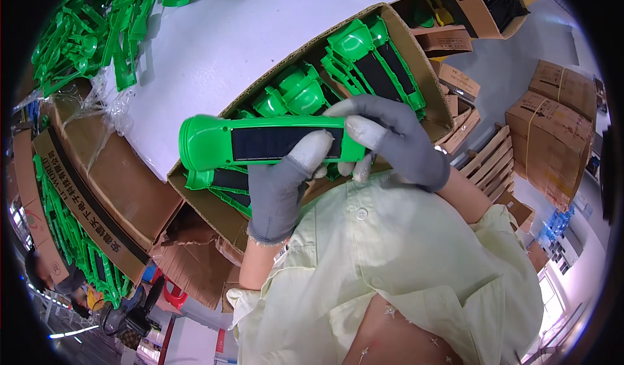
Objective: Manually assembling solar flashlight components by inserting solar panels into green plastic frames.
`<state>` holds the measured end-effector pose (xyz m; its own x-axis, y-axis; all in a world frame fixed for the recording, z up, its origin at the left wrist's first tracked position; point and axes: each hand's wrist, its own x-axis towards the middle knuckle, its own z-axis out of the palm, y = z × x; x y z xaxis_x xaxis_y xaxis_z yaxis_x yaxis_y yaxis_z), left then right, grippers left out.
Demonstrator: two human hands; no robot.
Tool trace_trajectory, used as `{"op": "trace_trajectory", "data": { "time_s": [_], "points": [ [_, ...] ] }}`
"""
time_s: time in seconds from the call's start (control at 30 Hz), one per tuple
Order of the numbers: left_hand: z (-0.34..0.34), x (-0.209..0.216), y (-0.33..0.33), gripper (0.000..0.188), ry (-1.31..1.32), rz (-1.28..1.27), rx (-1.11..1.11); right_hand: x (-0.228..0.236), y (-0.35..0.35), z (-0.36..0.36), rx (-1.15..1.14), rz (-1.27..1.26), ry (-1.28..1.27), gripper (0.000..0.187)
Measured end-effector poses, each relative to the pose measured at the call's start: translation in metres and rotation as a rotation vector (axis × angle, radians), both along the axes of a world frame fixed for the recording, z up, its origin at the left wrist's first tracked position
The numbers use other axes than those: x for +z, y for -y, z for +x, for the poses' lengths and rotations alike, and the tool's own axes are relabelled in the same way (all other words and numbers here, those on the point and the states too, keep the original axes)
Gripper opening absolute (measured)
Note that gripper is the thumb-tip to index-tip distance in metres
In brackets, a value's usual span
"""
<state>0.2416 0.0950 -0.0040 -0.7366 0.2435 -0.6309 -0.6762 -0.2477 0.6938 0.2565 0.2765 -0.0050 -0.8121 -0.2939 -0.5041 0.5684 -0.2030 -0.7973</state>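
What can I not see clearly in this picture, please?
All in the head view:
Underside of the green housing: turned away from the camera.
Most fingers of the left hand: hidden behind the housing.
Bottom of the cardboard box: mostly covered by green parts.
Far end of the loose green pile: cut off by the picture's top edge.

Gotta be a factory floor or some kind of assembly workshop. There's a heap of lookalike green plastic parts (84,43) on a big white table (208,53), and an open carton (430,79) is packed with more. Strapped cardboard boxes (546,137) stacked near a slatted wooden pallet (489,163) pretty much settle it.
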Motion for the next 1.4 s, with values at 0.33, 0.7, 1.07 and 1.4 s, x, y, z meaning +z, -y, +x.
{"op": "trace_trajectory", "data": {
  "time_s": [0.33,0.7,1.07,1.4],
  "points": [
    [0.012,-0.005,0.0,0.022,0.074,0.126,-0.048,-0.005,-0.004,0.003,0.131,-0.051,0.237,0.026],
    [0.032,-0.008,-0.005,0.02,0.192,0.141,-0.142,-0.02,0.014,0.013,0.104,0.04,0.155,0.033],
    [0.028,-0.015,0.003,0.022,0.275,0.227,-0.27,-0.015,0.012,0.013,0.116,0.058,0.217,0.034],
    [0.029,-0.041,-0.001,0.033,-0.025,0.26,0.128,-0.022,0.003,0.002,-0.062,-0.083,0.002,0.035]
  ]
}}
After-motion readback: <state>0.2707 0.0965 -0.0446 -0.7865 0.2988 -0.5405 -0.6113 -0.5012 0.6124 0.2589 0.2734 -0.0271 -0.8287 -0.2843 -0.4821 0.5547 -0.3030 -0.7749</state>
